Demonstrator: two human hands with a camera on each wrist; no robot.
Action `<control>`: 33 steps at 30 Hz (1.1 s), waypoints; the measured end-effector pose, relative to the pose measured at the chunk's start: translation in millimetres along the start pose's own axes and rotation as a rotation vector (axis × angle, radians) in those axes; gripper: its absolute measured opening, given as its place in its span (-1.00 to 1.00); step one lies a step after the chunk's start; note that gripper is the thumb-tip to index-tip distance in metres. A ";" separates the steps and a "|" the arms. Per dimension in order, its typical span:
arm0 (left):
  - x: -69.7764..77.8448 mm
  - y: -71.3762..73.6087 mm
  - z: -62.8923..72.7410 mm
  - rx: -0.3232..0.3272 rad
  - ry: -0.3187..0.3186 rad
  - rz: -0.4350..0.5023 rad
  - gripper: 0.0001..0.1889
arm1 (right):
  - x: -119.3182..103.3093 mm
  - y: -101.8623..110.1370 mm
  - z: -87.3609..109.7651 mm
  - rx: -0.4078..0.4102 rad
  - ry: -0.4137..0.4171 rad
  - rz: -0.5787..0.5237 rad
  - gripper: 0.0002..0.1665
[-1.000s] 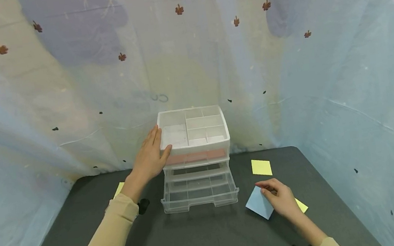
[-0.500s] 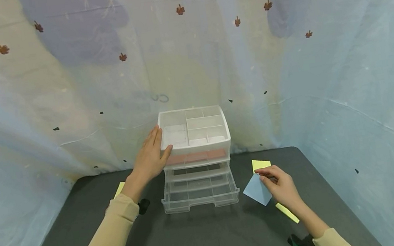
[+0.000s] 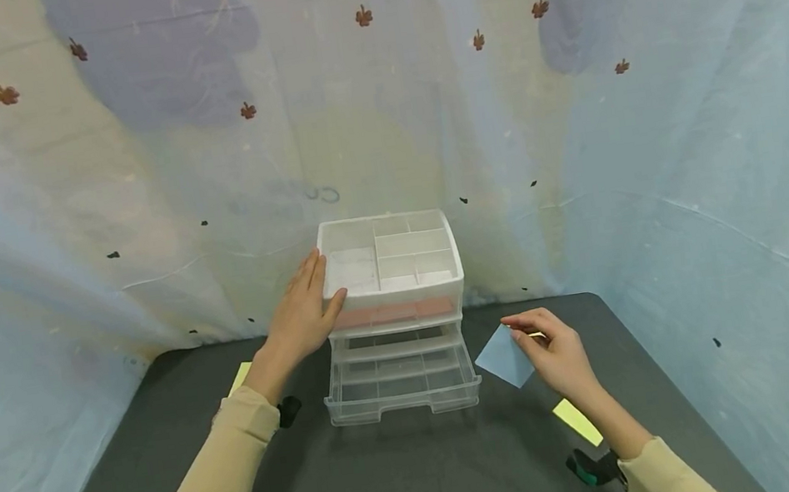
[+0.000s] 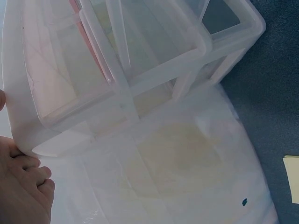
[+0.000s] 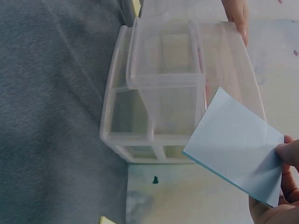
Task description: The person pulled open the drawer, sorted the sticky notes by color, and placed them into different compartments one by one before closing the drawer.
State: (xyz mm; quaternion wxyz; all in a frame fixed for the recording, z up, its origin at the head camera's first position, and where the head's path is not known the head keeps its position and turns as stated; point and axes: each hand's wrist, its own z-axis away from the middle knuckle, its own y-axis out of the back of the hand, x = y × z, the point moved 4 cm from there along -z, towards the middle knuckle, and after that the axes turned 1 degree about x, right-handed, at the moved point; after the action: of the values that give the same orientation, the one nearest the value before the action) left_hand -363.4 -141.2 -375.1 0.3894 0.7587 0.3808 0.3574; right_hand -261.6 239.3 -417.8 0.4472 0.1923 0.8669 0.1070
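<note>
A white and clear plastic drawer organizer [image 3: 396, 310] stands at the back of the table, its lower clear drawer [image 3: 405, 402] pulled out toward me. My left hand [image 3: 298, 314] rests on the organizer's top left edge, fingers straight along the side and thumb at the front rim. To the right of the drawer, my right hand [image 3: 556, 349] pinches a pad of blue sticky notes [image 3: 507, 356] by one corner between thumb and fingers. In the right wrist view the blue pad [image 5: 236, 147] is held up in front of the organizer, tilted, with its thin edge showing.
One yellow sticky note pad [image 3: 578, 422] lies below my right wrist. Another yellow pad is mostly hidden behind the right hand. A third yellow pad [image 3: 240, 377] shows beside the left forearm. A patterned curtain [image 3: 376, 114] hangs behind the dark table [image 3: 413, 487].
My right hand has lifted the blue sticky note pad and carried it away from me, slightly left, covering the far yellow pad. The left hand stays on the organizer.
</note>
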 end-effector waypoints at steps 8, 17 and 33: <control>-0.9 -0.7 -0.4 -0.007 0.004 -0.004 -0.16 | -12.0 -14.8 -10.7 -0.033 0.072 -0.048 -0.76; -1.3 -1.3 -0.5 -0.017 0.008 0.003 -0.15 | -20.6 -38.6 -20.6 -0.092 0.108 -0.109 -0.75; -2.1 -1.3 -0.9 -0.010 0.012 -0.005 -0.16 | -34.1 -81.5 -31.4 -0.177 0.095 -0.135 -0.74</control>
State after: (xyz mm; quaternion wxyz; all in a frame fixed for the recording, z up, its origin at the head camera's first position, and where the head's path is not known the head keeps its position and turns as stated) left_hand -365.4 -142.2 -376.3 0.3919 0.7536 0.3830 0.3631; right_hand -288.7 150.6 -403.8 0.4269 0.0879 0.8853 0.1620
